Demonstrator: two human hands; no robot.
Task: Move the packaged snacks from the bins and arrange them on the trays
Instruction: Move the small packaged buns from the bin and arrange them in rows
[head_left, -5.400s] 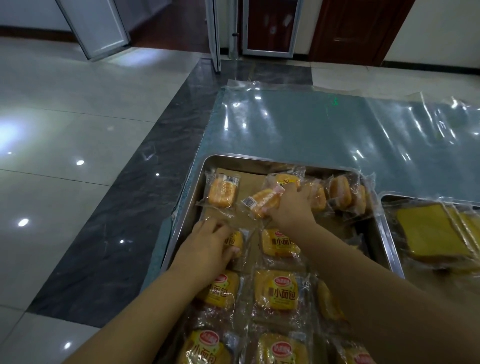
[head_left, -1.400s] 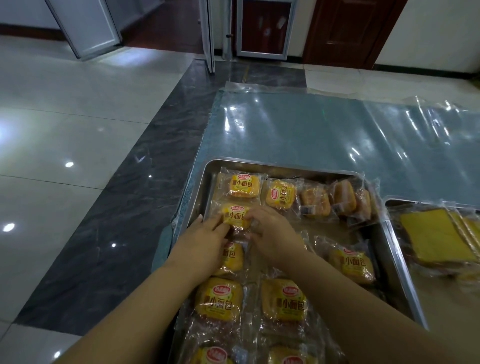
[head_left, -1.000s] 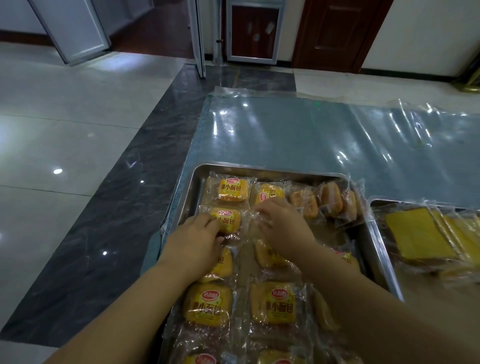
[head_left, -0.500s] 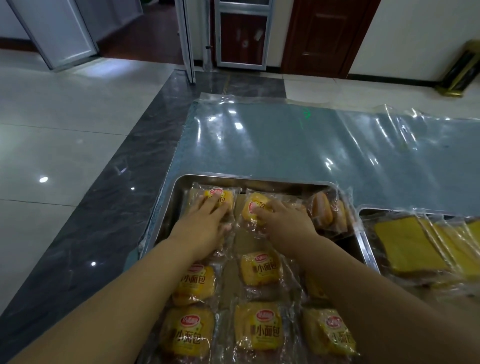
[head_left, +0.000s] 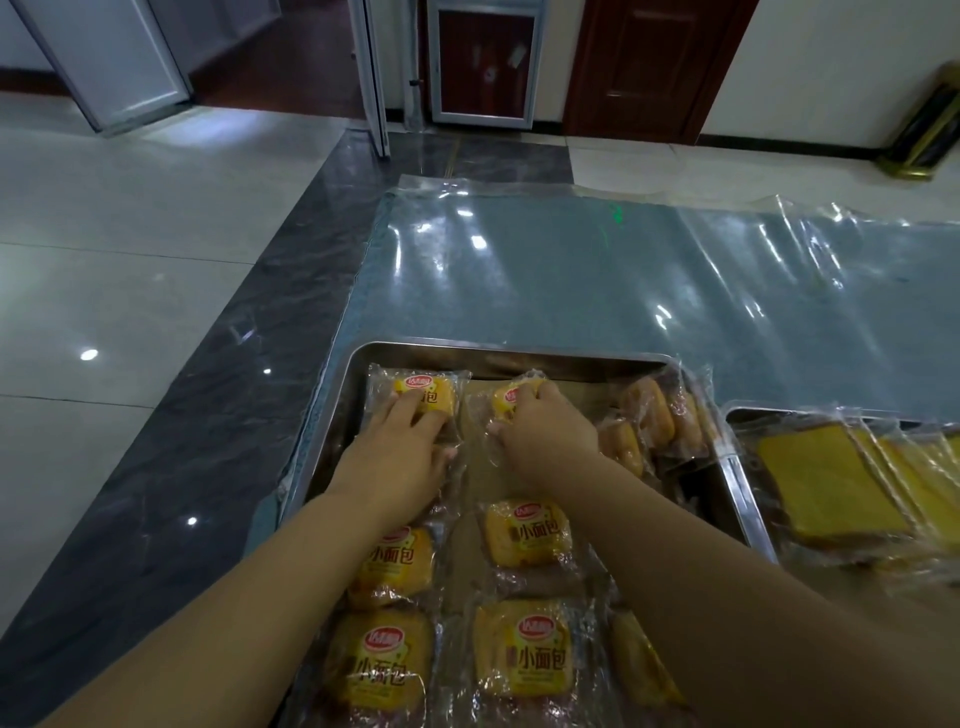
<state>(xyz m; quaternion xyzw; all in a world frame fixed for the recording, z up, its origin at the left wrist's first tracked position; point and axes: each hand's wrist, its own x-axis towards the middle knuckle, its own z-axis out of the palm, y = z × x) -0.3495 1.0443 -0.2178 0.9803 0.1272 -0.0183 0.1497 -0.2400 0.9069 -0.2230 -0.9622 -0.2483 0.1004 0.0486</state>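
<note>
A steel tray holds several clear packets of small yellow buns in rows. My left hand lies flat on the far-left bun packet, fingers spread over it. My right hand curls around the neighbouring bun packet in the far row, fingers closed on it. More bun packets lie in rows nearer me, partly under my forearms. A loose cluster of unlabelled-side packets sits at the tray's far right corner.
A second steel tray on the right carries wrapped yellow cake slices. Both trays rest on a blue table covered in clear plastic film. The table's left edge drops to a dark tiled floor. No bins are in view.
Both hands slid forward from the second row to the far row of the tray. The far-row packets now sit closer to the back rim, with bare liner between them.
</note>
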